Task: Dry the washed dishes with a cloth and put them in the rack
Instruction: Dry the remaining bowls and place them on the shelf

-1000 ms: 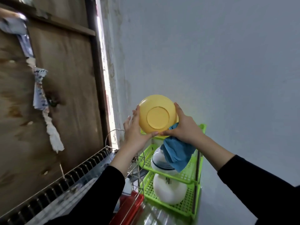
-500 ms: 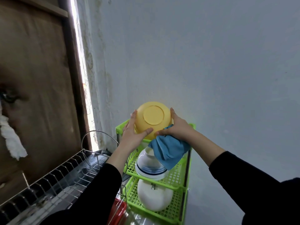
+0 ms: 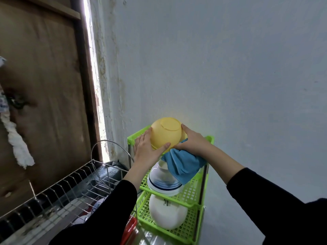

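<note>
Head view: an upturned yellow bowl [image 3: 166,135], smooth round plastic with a flat foot ring, sits between both hands above the top tier of the green lattice rack [image 3: 210,138]. The left hand [image 3: 147,151] cups and grips its near left side. The right hand [image 3: 192,141] touches its right side while clutching a soft, crumpled blue cloth [image 3: 184,164], which hangs below.

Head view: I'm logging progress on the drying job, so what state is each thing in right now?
yellow bowl: upside down, held by both hands at the top tier of the green rack.
left hand: grips the bowl's left side.
right hand: thumb on the bowl, fingers gripping the blue cloth.
blue cloth: bunched, hanging below the right hand.
blue-banded bowl: upside down on the middle tier.
white bowl: upside down on the lower tier.
</note>
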A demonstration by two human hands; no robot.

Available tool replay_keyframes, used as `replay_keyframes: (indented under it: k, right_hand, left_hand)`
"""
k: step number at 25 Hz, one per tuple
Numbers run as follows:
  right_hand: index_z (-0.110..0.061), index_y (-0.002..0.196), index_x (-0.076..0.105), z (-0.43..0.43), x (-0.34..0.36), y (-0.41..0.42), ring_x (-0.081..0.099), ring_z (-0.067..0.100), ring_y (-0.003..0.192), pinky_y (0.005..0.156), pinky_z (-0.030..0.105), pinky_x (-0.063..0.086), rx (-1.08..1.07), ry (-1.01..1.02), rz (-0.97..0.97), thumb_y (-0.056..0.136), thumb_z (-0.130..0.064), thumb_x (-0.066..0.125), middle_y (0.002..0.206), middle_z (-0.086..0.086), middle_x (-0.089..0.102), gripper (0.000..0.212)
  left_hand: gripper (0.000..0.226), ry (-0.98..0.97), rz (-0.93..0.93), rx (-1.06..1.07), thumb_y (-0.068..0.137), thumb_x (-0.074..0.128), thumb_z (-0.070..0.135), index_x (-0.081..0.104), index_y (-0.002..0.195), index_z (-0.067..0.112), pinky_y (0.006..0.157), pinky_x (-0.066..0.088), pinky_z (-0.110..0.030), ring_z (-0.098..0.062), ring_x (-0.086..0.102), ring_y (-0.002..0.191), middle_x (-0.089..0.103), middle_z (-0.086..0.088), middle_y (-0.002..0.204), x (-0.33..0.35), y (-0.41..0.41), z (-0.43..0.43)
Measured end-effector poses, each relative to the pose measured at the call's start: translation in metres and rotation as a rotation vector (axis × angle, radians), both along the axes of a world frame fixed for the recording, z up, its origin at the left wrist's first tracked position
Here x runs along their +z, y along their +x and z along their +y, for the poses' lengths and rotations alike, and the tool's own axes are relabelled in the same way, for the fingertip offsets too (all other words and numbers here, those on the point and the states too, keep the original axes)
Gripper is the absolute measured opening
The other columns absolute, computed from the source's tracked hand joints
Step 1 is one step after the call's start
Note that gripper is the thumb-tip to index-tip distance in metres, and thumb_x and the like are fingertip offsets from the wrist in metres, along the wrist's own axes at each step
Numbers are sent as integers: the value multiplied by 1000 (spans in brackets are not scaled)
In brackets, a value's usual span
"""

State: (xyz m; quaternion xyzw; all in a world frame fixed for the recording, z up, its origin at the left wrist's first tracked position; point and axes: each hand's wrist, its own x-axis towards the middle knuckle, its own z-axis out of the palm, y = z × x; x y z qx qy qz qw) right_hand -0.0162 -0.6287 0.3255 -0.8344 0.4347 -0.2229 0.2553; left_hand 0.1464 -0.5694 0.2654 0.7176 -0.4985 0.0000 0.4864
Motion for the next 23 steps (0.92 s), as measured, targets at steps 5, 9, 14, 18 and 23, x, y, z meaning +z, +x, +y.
replay_keyframes:
  k: [5, 9, 14, 18, 23]
  right_hand:
    - [-27, 155, 11, 1, 1, 1, 55, 18, 93, 77, 28, 41, 8, 12, -37, 81, -30, 72, 109, 6, 60, 96]
    - [-29, 145, 38, 18, -2, -9, 56, 15, 75, 70, 34, 49, 13, -225, -67, 80, -33, 72, 75, -2, 57, 73]
    - [-38, 134, 50, 68, -20, -26, 59, 17, 96, 70, 29, 42, 204, -542, -21, 87, -39, 67, 105, -7, 59, 50]
    - [-35, 130, 55, 116, -43, -42, 58, 17, 96, 71, 31, 44, 255, -510, -116, 87, -39, 68, 103, -10, 52, 46]
    - [-26, 131, 56, 184, -80, -54, 56, 19, 112, 91, 36, 47, 329, -379, -179, 83, -37, 73, 124, -2, 58, 52]
  left_hand:
    - [77, 10, -8, -39, 85, 70, 39, 33, 149, 18, 112, 27, -37, -24, 28, 139, 41, -6, 148, 5, 2, 12]
    - [42, -99, 39, -36, 88, 68, 29, 60, 129, 26, 96, 35, -20, -18, 51, 128, 59, 1, 134, 7, -2, 39]
    - [36, -139, -35, 29, 90, 65, 29, 64, 125, 28, 93, 44, -25, -21, 60, 115, 65, 2, 127, 0, -19, 101]
    - [37, -164, -171, 84, 86, 66, 29, 67, 121, 19, 100, 47, -46, -20, 64, 108, 69, -1, 117, -18, -36, 170]
    - [53, 57, -333, 283, 78, 48, 44, 69, 118, 17, 98, 45, -39, -22, 64, 111, 69, -3, 118, -62, -56, 272]
